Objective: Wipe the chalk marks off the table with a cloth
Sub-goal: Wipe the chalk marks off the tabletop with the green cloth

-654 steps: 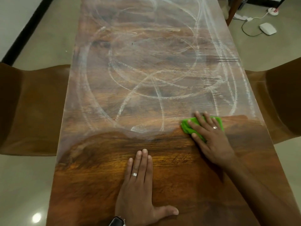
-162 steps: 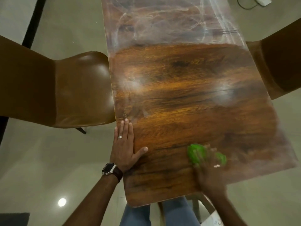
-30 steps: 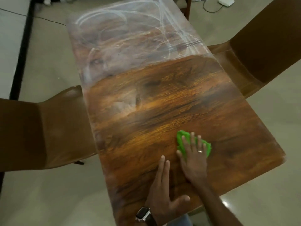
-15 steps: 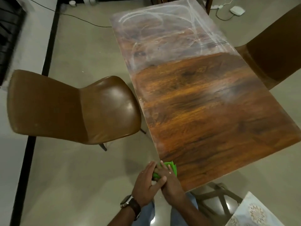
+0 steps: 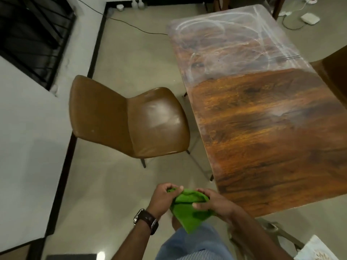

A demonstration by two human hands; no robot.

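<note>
Both hands grip the green cloth off the table's near corner.

The left hand [image 5: 163, 197] and right hand [image 5: 216, 202] curl their fingers round the cloth [image 5: 187, 209], bunched between them above the floor. Up and right lies the table [image 5: 262, 132], chalk marks [image 5: 231, 38] covering its far end; a brown chair [image 5: 131, 119] stands beyond the hands.

- Left hand [image 5: 163, 197] and right hand [image 5: 214, 202] both grip the crumpled green cloth [image 5: 187, 209] off the near corner of the glossy brown wooden table [image 5: 266, 139].
- White chalk marks [image 5: 225, 34] cover the far end; a faint haze possibly remains mid-table.
- Brown leather chair [image 5: 129, 119] stands beside the table.
</note>
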